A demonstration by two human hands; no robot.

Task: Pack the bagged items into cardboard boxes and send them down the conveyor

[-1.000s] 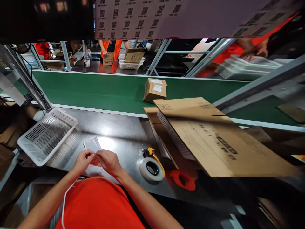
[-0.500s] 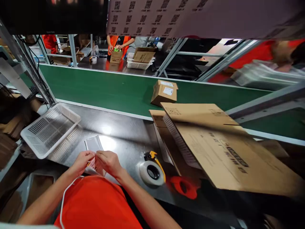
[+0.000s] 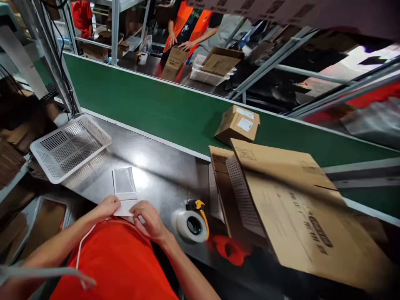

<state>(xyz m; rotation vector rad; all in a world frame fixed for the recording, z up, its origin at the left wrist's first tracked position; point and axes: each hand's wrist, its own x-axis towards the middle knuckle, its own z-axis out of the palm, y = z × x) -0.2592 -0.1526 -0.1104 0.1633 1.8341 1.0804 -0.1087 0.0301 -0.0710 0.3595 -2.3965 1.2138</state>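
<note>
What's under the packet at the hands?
Metal table shows beyond and beside the packet; the left hand grips its near end. Anything directly beneath is covered.

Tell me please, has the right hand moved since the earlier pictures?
Yes: the right hand has moved to the right, nearer to the stationary tape roll.

Desk [image 3: 159, 166] is shiny metal, glare patch left of centre, dark shadow line across the top. White perforated basket [image 3: 45, 162] sits at the left end. Grey-and-white packet [image 3: 124, 180] lies by the front edge, near the glare. To its right, tape roll [image 3: 183, 225] on its side, yellow-and-black cutter [image 3: 199, 204] against it. Red ring-shaped item [image 3: 221, 246] just beside, blurred. Cardboard sheets [image 3: 281, 200] slant over the right end; contact underneath hidden.
</note>
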